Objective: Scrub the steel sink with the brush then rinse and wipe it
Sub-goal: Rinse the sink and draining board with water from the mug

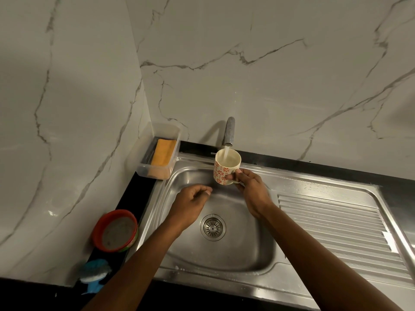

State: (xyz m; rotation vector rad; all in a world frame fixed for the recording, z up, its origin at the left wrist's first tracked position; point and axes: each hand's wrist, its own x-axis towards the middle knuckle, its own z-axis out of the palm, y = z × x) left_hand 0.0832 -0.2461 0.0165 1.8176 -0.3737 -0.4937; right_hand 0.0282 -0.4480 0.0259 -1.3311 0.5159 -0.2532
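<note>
Two hands over the steel sink (258, 250): our right hand (249, 189) grips a floral mug (225, 168) under the running tap (229, 131); our left hand (193, 196) hangs loosely curled, empty. Meanwhile the brush (94, 274) lies on the worktop (125, 198). We should hold the mug level.

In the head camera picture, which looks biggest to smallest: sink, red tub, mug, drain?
1. sink
2. red tub
3. mug and drain look about alike; the mug is held nearer the camera, so no ranking.
</note>
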